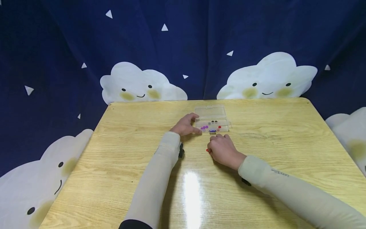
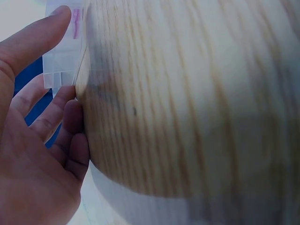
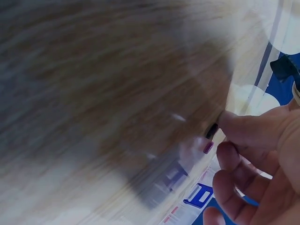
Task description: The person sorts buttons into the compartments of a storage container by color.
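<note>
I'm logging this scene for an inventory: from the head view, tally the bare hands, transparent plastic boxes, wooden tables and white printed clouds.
Bare hands: 2 (left hand, right hand)
Transparent rectangular plastic box, lid open: 1
Pale wooden table: 1
White printed clouds: 4
Total: 8
The box's small coloured pieces are too small to count surely.

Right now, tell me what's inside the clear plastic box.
Inside the clear plastic box are purple pieces at left, a red piece at right and dark pieces toward the back. The left hand overlaps the near left corner; anything behind it cannot be seen.
</note>
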### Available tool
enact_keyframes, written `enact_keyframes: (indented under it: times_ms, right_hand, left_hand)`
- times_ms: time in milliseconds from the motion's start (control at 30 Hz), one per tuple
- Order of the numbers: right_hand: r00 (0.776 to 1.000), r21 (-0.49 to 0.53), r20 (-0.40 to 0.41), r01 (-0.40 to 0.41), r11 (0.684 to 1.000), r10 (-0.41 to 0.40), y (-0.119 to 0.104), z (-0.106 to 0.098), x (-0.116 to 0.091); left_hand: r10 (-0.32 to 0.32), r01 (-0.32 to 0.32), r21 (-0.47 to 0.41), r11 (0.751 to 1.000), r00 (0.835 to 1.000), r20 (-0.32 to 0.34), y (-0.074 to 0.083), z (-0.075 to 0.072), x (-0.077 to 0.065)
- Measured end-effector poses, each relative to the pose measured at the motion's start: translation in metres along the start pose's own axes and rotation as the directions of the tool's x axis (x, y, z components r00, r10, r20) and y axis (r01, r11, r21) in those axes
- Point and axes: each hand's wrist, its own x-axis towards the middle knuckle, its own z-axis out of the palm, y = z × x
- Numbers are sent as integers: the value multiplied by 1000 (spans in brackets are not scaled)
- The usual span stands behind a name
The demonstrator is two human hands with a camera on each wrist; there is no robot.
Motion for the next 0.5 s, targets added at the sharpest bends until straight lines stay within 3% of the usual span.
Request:
enact_keyframes:
  times_ms: [500]
  right_hand:
    - [998,16,-44,48,999,-48,2,4,-2]
  left_hand:
    - [-9,9,8,1000,1000,-9,1,2,0]
